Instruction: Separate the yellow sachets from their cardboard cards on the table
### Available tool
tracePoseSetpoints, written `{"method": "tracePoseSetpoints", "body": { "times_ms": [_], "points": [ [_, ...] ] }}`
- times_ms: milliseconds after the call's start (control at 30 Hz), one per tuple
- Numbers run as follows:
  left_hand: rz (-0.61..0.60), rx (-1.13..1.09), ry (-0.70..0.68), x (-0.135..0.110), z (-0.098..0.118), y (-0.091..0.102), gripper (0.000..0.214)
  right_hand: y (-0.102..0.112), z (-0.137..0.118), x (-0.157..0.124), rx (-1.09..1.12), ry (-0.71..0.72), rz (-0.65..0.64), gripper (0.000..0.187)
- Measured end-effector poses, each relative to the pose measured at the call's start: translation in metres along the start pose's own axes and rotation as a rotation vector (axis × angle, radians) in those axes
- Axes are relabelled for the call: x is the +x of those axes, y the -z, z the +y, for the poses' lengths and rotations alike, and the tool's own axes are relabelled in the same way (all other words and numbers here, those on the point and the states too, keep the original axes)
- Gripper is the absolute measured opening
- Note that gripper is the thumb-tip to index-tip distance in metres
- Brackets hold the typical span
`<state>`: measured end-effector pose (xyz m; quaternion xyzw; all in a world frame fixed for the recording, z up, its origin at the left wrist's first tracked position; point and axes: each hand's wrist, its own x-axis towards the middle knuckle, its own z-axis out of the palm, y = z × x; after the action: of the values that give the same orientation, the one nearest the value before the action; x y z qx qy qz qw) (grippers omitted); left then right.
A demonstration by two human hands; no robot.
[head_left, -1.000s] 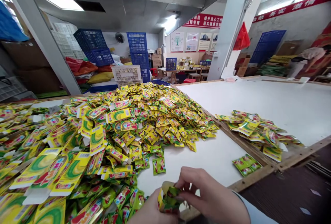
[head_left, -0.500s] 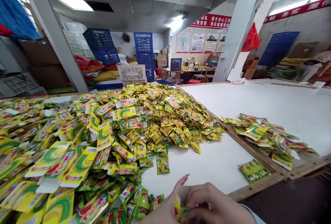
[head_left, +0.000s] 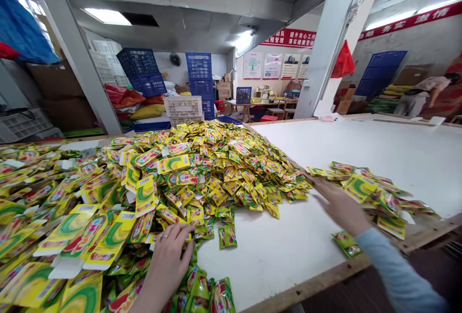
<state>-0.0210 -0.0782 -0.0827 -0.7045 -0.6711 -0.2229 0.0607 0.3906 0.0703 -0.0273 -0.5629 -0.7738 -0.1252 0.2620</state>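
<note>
My left hand (head_left: 169, 257) rests on the near edge of the heap, its fingers curled over a small yellow box (head_left: 150, 238) and its thumb on the near side. The fingers partly hide that box. My right hand (head_left: 342, 207), blurred by motion, is over the wooden divider (head_left: 327, 190) with its fingers stretched to the left; I see nothing in it. To its right lies a small pile of yellow boxes (head_left: 361, 187). Green sachets (head_left: 346, 243) lie below the right wrist. A single green sachet (head_left: 227, 237) lies on the white tabletop (head_left: 274, 250) between the hands.
A large heap of yellow sachets (head_left: 249, 173) fills the middle, with flat yellow boxes (head_left: 111, 241) at left. A wooden rim (head_left: 299, 291) edges the table. Behind stand white crates (head_left: 183, 107), blue crates (head_left: 200, 82), a pillar (head_left: 327, 48) and a bending person (head_left: 426, 91).
My hands were together at the front edge around a small box and have parted. The left moved left onto the heap, the right moved right and forward to the divider.
</note>
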Motion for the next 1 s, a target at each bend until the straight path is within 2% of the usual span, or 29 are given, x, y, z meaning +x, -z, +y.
{"method": "tracePoseSetpoints", "body": {
  "times_ms": [133, 200, 233, 333, 367, 467, 600, 700, 767, 833, 900, 933, 1000],
  "points": [
    [0.041, 0.177, -0.065, 0.031, 0.023, -0.008, 0.036, -0.055, -0.125, -0.021, 0.271, 0.355, -0.283, 0.034],
    [0.04, 0.247, -0.078, 0.044, 0.028, -0.015, 0.037, -0.072, -0.17, -0.032, 0.366, 0.443, -0.362, 0.05],
    [0.044, 0.261, -0.076, 0.047, 0.028, -0.017, 0.034, -0.078, -0.183, -0.035, 0.409, 0.457, -0.389, 0.046],
    [0.082, 0.169, -0.062, 0.05, 0.021, -0.016, 0.03, -0.084, -0.193, -0.039, 0.569, 0.415, -0.43, 0.013],
    [0.094, 0.087, -0.046, 0.048, 0.019, -0.014, 0.031, -0.083, -0.189, -0.039, 0.64, 0.38, -0.432, 0.01],
    [0.051, -0.311, 0.121, 0.04, 0.021, -0.009, 0.034, -0.075, -0.178, -0.042, 0.894, 0.231, -0.445, 0.024],
    [-0.121, -1.018, 0.401, 0.03, 0.043, -0.012, 0.041, -0.059, -0.184, -0.051, 1.247, 0.024, -0.522, 0.031],
    [-0.134, -1.407, 0.528, 0.026, 0.06, -0.019, 0.041, -0.046, -0.199, -0.057, 1.791, -0.339, -0.562, 0.031],
    [-0.062, -1.52, 0.581, 0.022, 0.07, -0.024, 0.043, -0.041, -0.211, -0.061, 2.091, -0.573, -0.555, 0.038],
    [0.001, -1.547, 0.671, 0.017, 0.081, -0.027, 0.051, -0.04, -0.224, -0.067, 2.185, -0.663, -0.53, 0.041],
    [0.031, -1.524, 0.77, 0.012, 0.091, -0.03, 0.057, -0.045, -0.236, -0.073, 2.182, -0.703, -0.49, 0.04],
    [0.038, -1.503, 0.776, 0.01, 0.095, -0.03, 0.057, -0.048, -0.239, -0.076, 2.152, -0.708, -0.482, 0.04],
    [0.035, -1.464, 0.7, 0.005, 0.097, -0.03, 0.051, -0.053, -0.238, -0.081, 2.037, -0.66, -0.505, 0.042]
  ]
}}
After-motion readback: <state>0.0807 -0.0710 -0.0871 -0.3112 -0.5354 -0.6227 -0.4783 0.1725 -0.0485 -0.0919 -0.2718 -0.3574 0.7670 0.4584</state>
